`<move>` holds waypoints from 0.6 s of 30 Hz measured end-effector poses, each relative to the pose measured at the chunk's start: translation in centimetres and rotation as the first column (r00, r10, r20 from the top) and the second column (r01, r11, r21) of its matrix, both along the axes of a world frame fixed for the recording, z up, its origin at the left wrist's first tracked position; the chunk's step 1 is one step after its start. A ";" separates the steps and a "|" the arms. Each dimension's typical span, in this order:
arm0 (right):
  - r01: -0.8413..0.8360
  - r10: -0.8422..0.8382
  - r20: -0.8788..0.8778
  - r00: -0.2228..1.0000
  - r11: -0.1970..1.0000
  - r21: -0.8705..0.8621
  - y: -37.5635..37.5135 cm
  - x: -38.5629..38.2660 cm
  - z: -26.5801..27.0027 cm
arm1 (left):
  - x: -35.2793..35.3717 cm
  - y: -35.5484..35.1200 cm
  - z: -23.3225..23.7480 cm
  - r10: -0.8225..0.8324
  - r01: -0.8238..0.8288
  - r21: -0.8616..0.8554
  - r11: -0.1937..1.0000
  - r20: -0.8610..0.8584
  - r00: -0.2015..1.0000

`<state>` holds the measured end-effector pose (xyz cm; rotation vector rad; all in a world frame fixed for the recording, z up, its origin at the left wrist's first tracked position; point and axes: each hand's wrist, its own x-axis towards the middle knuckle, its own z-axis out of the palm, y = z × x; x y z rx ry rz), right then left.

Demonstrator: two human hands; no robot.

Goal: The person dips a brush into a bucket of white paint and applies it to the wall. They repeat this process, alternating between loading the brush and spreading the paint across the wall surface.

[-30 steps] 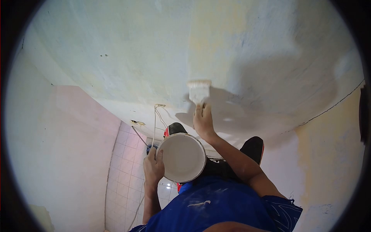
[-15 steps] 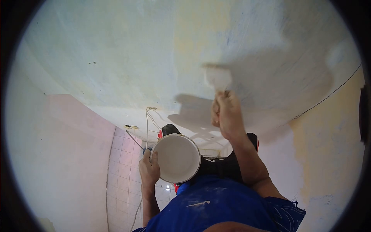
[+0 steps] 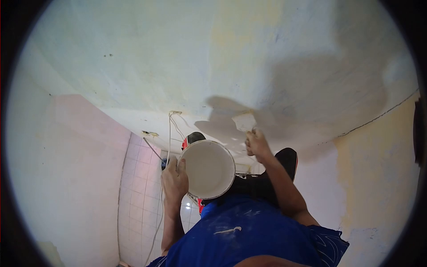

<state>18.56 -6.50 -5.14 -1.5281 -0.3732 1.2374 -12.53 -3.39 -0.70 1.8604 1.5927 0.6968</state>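
Observation:
A round bucket point(image 3: 208, 171) with a whitish inside and a crusted rim tilts toward me at my waist. My left hand point(image 3: 175, 180) grips its left side, thumb along the rim and the other fingers partly hidden. My right hand point(image 3: 258, 144) is closed around the handle of a wide flat-headed tool point(image 3: 244, 121), whitish all over. Whether this is a brush or a scraper I cannot make out. Its head is at the lower part of the patchy wall point(image 3: 169, 58), right of the bucket; contact with the wall is hard to judge.
Pale cables point(image 3: 170, 129) hang from a hole in the wall left of the bucket. Another wall opening point(image 3: 150, 133) has a dark cable. Far below lies a tiled floor point(image 3: 138, 191). My black shoe point(image 3: 287, 160) shows beyond my right forearm. A crack point(image 3: 378, 116) marks the right corner.
My right hand and the tool have come down the wall toward me. The bucket and my left hand have shifted slightly up and to the right in view.

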 end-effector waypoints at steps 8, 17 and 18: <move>-0.527 0.446 0.727 0.522 0.839 -0.136 -4.3 0.2 16.6 | 1.5 0.6 0.5 -0.006 0.003 -0.050 0.999 -0.050 0.999; -0.663 0.608 0.589 -0.532 0.133 -0.737 -1.1 -7.0 10.9 | 2.6 0.0 1.3 -0.045 0.044 -0.023 0.999 -0.039 0.998; -0.688 0.545 0.631 -0.553 0.129 -0.714 -0.8 -7.3 8.9 | 2.6 0.0 1.3 -0.048 0.047 -0.017 0.999 -0.048 0.998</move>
